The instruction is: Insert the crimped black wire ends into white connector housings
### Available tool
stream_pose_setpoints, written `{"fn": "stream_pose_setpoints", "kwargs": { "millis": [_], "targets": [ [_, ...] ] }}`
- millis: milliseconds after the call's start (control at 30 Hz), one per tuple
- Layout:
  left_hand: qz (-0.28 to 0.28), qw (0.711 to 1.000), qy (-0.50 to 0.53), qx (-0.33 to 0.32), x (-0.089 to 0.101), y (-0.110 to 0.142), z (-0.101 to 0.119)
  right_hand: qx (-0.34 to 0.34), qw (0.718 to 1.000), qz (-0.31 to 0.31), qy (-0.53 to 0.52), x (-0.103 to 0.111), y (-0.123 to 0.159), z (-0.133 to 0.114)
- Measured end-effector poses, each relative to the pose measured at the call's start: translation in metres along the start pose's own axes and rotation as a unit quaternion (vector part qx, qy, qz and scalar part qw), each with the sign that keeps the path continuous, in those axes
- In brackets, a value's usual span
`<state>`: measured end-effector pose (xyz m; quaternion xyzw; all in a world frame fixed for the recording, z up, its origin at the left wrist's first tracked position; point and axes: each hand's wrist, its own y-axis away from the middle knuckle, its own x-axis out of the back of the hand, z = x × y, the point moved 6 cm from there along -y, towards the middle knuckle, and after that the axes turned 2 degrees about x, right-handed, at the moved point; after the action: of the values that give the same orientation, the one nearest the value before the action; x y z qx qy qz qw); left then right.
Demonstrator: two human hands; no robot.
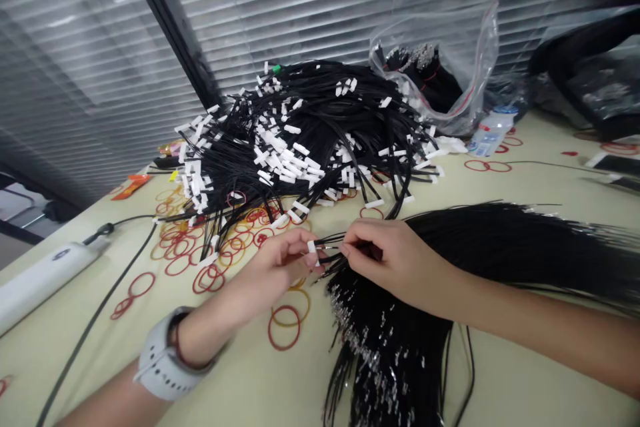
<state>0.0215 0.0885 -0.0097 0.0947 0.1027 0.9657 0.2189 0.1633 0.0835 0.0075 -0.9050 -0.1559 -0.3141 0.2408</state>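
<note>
Our left hand [283, 261] pinched a white plastic connector [312, 247] between thumb and fingers, while our right hand [395, 257] closed on thin black wires [333, 248] running from it; how many, we could hardly tell behind the fingers. Below lay a silver-tipped black wire sheaf [385, 340], beyond it a tangled, white-tagged heap [300, 140], with red rubber bands [285, 327] scattered around.

Pale cream bench [240, 373] bearing scattered thin red rubber bands [180, 247], a white plastic power strip [47, 283] with black cord [90, 327], a clear plastic water bottle [493, 130] and a transparent zip bag [477, 73]; grey slatted window blinds [300, 7] behind.
</note>
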Motion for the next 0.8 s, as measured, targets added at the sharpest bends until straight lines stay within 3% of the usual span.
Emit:
{"fn": "stream_pose_setpoints", "kwargs": {
  "millis": [600,800],
  "targets": [
    [-0.026,1.000,-0.009,0.008,-0.0018,0.0005,-0.0030,0.014,0.999,-0.016,0.028,-0.0021,-0.0009,0.0017],
    [-0.028,0.999,-0.042,-0.020,-0.0060,0.0029,-0.0007,0.030,0.999,-0.017,0.036,-0.0018,0.0013,-0.0005]
  ]
}}
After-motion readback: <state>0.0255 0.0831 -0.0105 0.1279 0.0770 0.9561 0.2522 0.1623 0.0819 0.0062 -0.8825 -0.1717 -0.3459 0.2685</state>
